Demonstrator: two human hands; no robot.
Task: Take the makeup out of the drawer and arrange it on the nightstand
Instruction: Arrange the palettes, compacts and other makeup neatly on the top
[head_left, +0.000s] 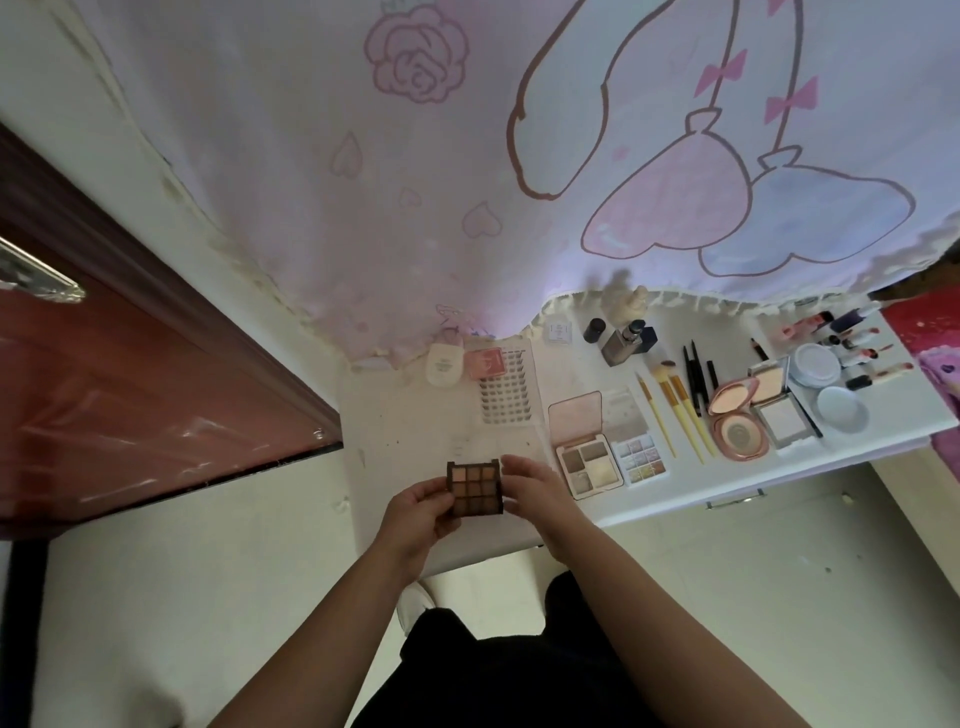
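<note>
At lower centre, above the surface's (415, 431) near edge, both hands' curled fingers (514, 467) pinch the open palette (475, 488) by its sides; it seems light, stiff, with crumbly pans, so rim grips suit.

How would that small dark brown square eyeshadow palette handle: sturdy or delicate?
Likely stiff: the dark brown square eyeshadow palette sits flat and unbent between the left hand and right hand. Probably light, being thin and held only at its edges. Its uncovered powder pans look easily damaged.
</note>
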